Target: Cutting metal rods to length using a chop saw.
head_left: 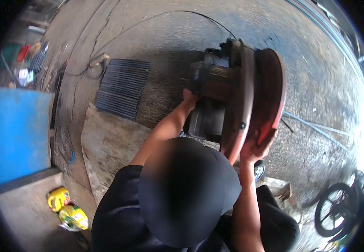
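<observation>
A heavy cut-off saw [219, 84], dark with a worn red round guard [273, 96], stands in front of me, slightly smeared by motion. My left hand [189, 97] grips its motor side, with the fingers partly hidden behind the body. Against the lower rim of the red guard, my right hand [255, 149] holds on, its fingers along the edge. A dark cable [165, 14] runs from the top of the machine toward the left. Beside my left forearm, several dark metal bars [123, 86] lie in a neat row on the ground.
A worn pale sheet [110, 138] lies near my left arm. At far left is a blue panel [18, 130], with a yellow jug [58, 198] and a yellow bag [73, 217] below it. A motorcycle wheel [334, 210] stands at lower right. Thin pale rods [316, 128] cross the ground at right.
</observation>
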`<state>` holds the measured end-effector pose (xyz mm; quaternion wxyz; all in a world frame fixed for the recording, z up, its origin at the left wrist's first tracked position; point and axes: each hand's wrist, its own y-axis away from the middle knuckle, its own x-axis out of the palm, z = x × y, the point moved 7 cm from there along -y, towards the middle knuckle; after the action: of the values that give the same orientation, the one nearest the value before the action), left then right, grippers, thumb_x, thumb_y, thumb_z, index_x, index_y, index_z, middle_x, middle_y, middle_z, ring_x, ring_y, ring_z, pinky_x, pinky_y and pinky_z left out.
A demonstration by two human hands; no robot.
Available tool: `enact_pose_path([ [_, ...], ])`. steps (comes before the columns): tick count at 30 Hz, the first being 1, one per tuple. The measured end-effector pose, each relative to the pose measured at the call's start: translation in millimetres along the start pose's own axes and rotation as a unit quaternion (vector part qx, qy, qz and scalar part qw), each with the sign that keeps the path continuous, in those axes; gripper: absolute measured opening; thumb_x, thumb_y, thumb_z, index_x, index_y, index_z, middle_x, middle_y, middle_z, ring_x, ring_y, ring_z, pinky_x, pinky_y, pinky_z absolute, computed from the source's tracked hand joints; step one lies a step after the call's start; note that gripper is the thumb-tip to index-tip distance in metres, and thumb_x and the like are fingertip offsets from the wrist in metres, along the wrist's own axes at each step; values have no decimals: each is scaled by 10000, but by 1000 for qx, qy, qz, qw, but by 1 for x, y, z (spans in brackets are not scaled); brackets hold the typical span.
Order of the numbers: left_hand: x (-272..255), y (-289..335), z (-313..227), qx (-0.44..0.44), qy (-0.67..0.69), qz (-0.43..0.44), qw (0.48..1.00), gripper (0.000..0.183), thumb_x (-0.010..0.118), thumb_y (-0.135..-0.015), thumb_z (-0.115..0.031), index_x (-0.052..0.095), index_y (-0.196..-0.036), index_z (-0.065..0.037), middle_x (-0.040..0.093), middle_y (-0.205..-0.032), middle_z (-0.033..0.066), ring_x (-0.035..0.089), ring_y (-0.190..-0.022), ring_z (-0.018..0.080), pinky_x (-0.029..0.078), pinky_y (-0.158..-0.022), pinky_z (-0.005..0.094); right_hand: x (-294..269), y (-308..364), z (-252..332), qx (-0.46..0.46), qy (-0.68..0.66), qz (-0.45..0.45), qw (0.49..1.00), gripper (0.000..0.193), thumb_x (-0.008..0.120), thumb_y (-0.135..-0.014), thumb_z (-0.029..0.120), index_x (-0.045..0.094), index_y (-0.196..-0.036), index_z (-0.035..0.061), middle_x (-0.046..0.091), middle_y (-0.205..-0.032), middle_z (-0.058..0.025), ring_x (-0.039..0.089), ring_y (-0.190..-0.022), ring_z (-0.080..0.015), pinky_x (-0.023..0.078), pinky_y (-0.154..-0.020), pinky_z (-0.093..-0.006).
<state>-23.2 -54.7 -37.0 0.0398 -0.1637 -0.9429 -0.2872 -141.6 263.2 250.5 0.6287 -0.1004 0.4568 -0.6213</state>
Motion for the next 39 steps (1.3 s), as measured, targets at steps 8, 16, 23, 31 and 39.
enact_pose_path([
  [8, 16, 38, -49, 31, -23, -33, 999, 290, 759, -709, -117, 670, -910, 73, 664, -835, 111, 598, -751, 171, 455, -639, 355, 2, 4, -9, 34, -9, 11, 999, 560, 644, -848, 75, 412, -1334, -81, 521, -1288, -274, 555, -1160, -373, 462, -959, -420],
  [16, 11, 26, -35, 1, -60, -57, 997, 246, 711, -736, -107, 662, -886, 82, 666, -832, 147, 632, -761, 208, 464, -632, 379, 1, 3, -8, 35, 14, 17, 999, 559, 632, -852, 109, 418, -1338, -67, 507, -1316, -255, 536, -1183, -376, 443, -981, -426],
  [23, 14, 26, -37, 51, -58, -43, 996, 271, 707, -762, -157, 655, -880, 81, 660, -835, 145, 618, -747, 202, 461, -634, 372, 1, 0, -6, 35, 32, 16, 999, 563, 638, -856, 151, 426, -1328, -70, 531, -1276, -273, 560, -1148, -385, 460, -955, -430],
  [31, -53, 13, -33, 83, -132, -71, 985, 438, 661, -859, -383, 618, -996, 31, 650, -916, 123, 599, -786, 214, 485, -675, 385, 2, -3, 0, 6, 7, 14, 1000, 536, 623, -860, 148, 436, -1311, -76, 584, -1196, -253, 617, -1053, -367, 500, -893, -398],
  [39, -209, 42, -53, -116, 165, -189, 961, 346, 589, -925, -257, 549, -1167, -12, 640, -1015, 124, 635, -919, 243, 578, -659, 314, 2, -10, 7, 1, -8, 13, 1000, 504, 643, -842, 101, 472, -1293, -45, 574, -1211, -246, 604, -1071, -384, 504, -881, -402],
])
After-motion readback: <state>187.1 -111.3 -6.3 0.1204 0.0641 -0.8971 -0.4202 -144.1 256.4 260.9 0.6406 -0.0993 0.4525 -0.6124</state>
